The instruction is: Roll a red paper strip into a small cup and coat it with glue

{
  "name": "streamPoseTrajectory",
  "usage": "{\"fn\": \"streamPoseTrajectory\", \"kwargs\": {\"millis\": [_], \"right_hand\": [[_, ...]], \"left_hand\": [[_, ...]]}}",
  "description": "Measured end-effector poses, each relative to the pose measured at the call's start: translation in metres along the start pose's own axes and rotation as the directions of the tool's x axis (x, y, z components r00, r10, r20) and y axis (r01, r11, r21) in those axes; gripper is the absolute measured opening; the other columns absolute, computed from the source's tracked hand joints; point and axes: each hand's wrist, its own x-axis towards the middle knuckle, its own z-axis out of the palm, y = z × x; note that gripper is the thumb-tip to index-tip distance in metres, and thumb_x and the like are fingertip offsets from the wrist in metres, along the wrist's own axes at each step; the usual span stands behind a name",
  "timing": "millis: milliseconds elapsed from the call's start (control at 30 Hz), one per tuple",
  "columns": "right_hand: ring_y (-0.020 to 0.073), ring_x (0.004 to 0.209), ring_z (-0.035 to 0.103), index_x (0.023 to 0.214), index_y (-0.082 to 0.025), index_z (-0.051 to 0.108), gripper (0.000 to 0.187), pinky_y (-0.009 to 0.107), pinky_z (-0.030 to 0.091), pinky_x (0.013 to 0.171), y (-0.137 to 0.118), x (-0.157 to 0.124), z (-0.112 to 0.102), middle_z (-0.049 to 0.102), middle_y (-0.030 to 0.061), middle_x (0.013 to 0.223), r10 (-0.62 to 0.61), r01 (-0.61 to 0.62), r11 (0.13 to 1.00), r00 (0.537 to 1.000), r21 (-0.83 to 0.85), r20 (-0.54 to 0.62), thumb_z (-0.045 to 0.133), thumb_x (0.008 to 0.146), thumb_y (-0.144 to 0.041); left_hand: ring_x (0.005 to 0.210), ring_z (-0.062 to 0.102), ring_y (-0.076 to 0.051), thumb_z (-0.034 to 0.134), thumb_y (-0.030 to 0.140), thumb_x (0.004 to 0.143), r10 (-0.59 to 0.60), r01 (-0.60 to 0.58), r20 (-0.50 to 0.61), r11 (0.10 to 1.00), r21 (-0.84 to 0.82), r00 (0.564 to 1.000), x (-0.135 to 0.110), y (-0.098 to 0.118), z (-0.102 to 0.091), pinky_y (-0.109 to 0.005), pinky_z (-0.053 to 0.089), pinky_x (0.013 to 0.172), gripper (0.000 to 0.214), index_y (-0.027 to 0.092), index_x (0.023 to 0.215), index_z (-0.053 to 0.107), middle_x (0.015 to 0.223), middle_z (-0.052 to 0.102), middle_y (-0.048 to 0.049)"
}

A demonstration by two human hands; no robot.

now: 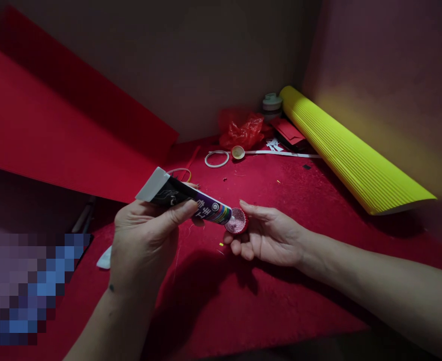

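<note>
My left hand (146,240) is closed around a dark glue tube (191,200) with a white flat end and a purple, coloured-striped label. The tube slants down to the right, its nozzle at the opening of a small round red cup (237,221) with a pale, ridged inside. Between the thumb and fingers of my right hand (269,233) the little cup is held, its opening turned toward the tube. Both hands are above the red table (243,311).
A large red sheet (74,115) slants in from the left. At the back are a red plastic bag (241,130), a white ring (217,159), a round cap (238,152), paper scraps (274,146) and a lidded jar (272,104). A yellow corrugated roll (356,150) lies at right.
</note>
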Motion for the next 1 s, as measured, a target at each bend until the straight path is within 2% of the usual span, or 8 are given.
{"fn": "streamPoseTrajectory", "kwargs": {"millis": [133, 300, 500, 700, 800, 1000], "right_hand": [[0.0196, 0.066, 0.069, 0.089, -0.008, 0.053, 0.048, 0.023, 0.055, 0.050, 0.001, 0.001, 0.000, 0.065, 0.0148, 0.077, -0.018, 0.018, 1.000, 0.999, -0.001, 0.027, 0.016, 0.101, -0.037], [0.0186, 0.064, 0.069, 0.094, -0.007, 0.053, 0.050, 0.022, 0.054, 0.051, 0.001, -0.001, 0.002, 0.066, 0.0159, 0.077, 0.025, -0.025, 1.000, 1.000, -0.004, -0.008, 0.015, 0.101, -0.039], [0.0185, 0.072, 0.070, 0.092, -0.010, 0.053, 0.044, 0.023, 0.055, 0.056, 0.001, -0.003, 0.003, 0.067, 0.0135, 0.075, 0.012, -0.011, 0.999, 1.000, 0.040, -0.028, 0.019, 0.101, -0.036], [0.0177, 0.075, 0.070, 0.100, -0.007, 0.055, 0.043, 0.024, 0.057, 0.062, 0.000, -0.002, 0.006, 0.067, 0.0116, 0.074, -0.002, 0.007, 0.997, 0.998, 0.075, -0.059, 0.021, 0.102, -0.034], [0.0178, 0.072, 0.070, 0.101, -0.006, 0.054, 0.047, 0.023, 0.056, 0.060, 0.000, -0.002, 0.006, 0.067, 0.0129, 0.074, 0.013, -0.009, 0.998, 0.998, 0.061, -0.061, 0.018, 0.102, -0.036], [0.0186, 0.062, 0.070, 0.096, -0.008, 0.052, 0.048, 0.021, 0.053, 0.050, -0.001, -0.001, 0.002, 0.067, 0.0137, 0.074, 0.033, -0.033, 0.999, 0.999, -0.008, -0.025, 0.016, 0.101, -0.038]], "left_hand": [[0.060, 0.060, -0.008, 0.073, 0.012, 0.070, 0.004, -0.001, 0.029, 0.997, -0.082, 1.000, 0.000, -0.001, 0.002, -0.017, 0.052, 0.058, 0.008, 0.019, 0.071, 0.072, 0.069, 0.068, 0.0018], [0.058, 0.059, -0.009, 0.073, 0.010, 0.069, -0.018, 0.022, 0.041, 0.994, -0.109, 0.999, 0.001, -0.002, 0.003, -0.018, 0.051, 0.056, 0.007, 0.016, 0.070, 0.071, 0.066, 0.066, 0.0010], [0.060, 0.060, -0.011, 0.075, 0.009, 0.066, 0.039, -0.039, 0.004, 0.994, -0.101, 0.999, -0.001, -0.001, 0.004, -0.021, 0.052, 0.057, 0.008, 0.014, 0.067, 0.069, 0.068, 0.067, -0.0010], [0.066, 0.062, -0.011, 0.074, 0.007, 0.066, 0.109, -0.113, -0.044, 0.989, -0.098, 0.993, -0.003, 0.006, 0.005, -0.021, 0.053, 0.062, 0.013, 0.019, 0.068, 0.072, 0.072, 0.069, 0.0014], [0.066, 0.061, -0.010, 0.073, 0.006, 0.067, 0.140, -0.144, -0.049, 0.983, -0.112, 0.989, -0.004, 0.008, 0.005, -0.021, 0.053, 0.065, 0.015, 0.021, 0.068, 0.072, 0.070, 0.068, 0.0026], [0.063, 0.061, -0.012, 0.074, 0.007, 0.065, 0.042, -0.039, 0.036, 0.995, -0.088, 0.998, -0.010, 0.005, 0.011, -0.021, 0.052, 0.058, 0.010, 0.016, 0.069, 0.072, 0.071, 0.068, -0.0015]]}}
